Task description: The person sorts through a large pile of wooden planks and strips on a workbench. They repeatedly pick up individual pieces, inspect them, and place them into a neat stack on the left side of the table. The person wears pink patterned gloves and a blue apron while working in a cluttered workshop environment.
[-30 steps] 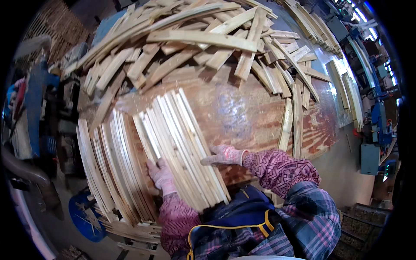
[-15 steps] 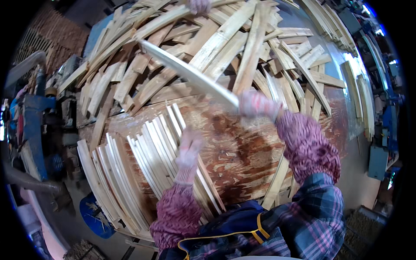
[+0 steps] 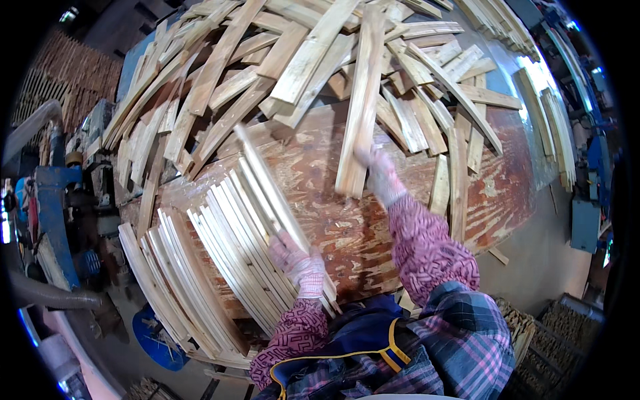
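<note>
My left hand (image 3: pixel 293 261), in a pale pink-and-white glove, is closed around a narrow wooden slat (image 3: pixel 272 181) at the right end of a row. That row of upright-edged slats (image 3: pixel 230 230) lies side by side on the bench, left of my hand. My right hand (image 3: pixel 383 175), gloved the same way, grips the near right edge of a wider wooden board (image 3: pixel 360 110), with its fingertips blurred. The board's near end juts out of a heap of loose boards (image 3: pixel 307 63) over the bench top.
The worn reddish-brown bench top (image 3: pixel 400 250) lies under both hands. A second group of slats (image 3: pixel 180 273) stands at the left. Stacked strips (image 3: pixel 557 133) lie along the far right. A blue tub (image 3: pixel 160 339) sits on the floor, and blue machinery (image 3: pixel 57 213) is at the left.
The slat my right hand held across the air now lies at the row's right end, in my left hand. My right hand has moved onto a board, which juts nearer. Another person's hand has left view.
</note>
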A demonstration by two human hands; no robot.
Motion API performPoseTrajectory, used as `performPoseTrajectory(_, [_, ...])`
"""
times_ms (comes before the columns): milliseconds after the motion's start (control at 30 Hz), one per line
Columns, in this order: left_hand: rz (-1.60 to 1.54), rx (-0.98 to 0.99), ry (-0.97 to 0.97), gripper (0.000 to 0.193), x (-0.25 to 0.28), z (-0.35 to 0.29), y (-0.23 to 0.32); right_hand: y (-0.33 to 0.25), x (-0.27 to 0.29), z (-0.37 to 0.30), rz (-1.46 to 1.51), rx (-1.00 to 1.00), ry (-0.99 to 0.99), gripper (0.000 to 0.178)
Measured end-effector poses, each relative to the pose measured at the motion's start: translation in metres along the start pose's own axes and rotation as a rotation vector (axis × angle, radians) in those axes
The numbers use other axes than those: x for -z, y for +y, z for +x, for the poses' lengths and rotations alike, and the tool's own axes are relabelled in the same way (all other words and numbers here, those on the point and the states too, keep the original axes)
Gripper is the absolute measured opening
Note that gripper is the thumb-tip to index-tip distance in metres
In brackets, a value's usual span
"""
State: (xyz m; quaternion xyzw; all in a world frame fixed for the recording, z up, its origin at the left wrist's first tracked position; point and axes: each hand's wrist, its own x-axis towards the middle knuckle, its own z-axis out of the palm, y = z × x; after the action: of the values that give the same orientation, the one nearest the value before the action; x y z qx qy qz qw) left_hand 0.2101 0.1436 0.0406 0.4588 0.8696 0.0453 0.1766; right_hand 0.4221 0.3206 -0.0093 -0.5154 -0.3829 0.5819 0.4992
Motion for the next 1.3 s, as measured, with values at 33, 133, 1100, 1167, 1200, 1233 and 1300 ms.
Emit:
performPoseTrajectory(33, [-0.02, -0.013, -0.033, 0.094, 0.002, 0.0, -0.016, -0.001, -0.01, -0.029, 0.104, -0.05, -0.083, 0.033])
performPoseTrajectory(133, [0.219, -0.069, -0.06, 0.094, 0.001, 0.01, -0.03, 0.004, 0.003, -0.098, 0.419, -0.438, -0.106, 0.035])
performPoseTrajectory(1100, [-1.351, 0.182, -0.429, 0.074, 0.101, 0.015, -0.135, -0.053, 0.033, -0.049, -0.248, -0.194, -0.091, 0.045])
performPoseTrajectory(1167, [-1.42, 0.155, -0.415, 0.065, 0.111, -0.007, -0.178, -0.039, 0.05, -0.118, -0.212, -0.312, -0.026, 0.05])
performPoseTrajectory(1200, [-1.479, 0.14, -0.408, 0.059, 0.111, -0.017, -0.209, -0.035, 0.052, -0.143, -0.326, -0.369, -0.083, 0.054])
performPoseTrajectory(1233, [-1.462, 0.104, -0.463, 0.057, 0.127, -0.023, -0.217, -0.013, 0.069, -0.166, -0.359, -0.422, -0.04, 0.059])
performPoseTrajectory(1300, [-1.089, 0.239, -0.145, 0.06, 0.119, -0.043, -0.277, -0.014, 0.063, -0.208, -0.658, -0.427, 0.073, 0.07])
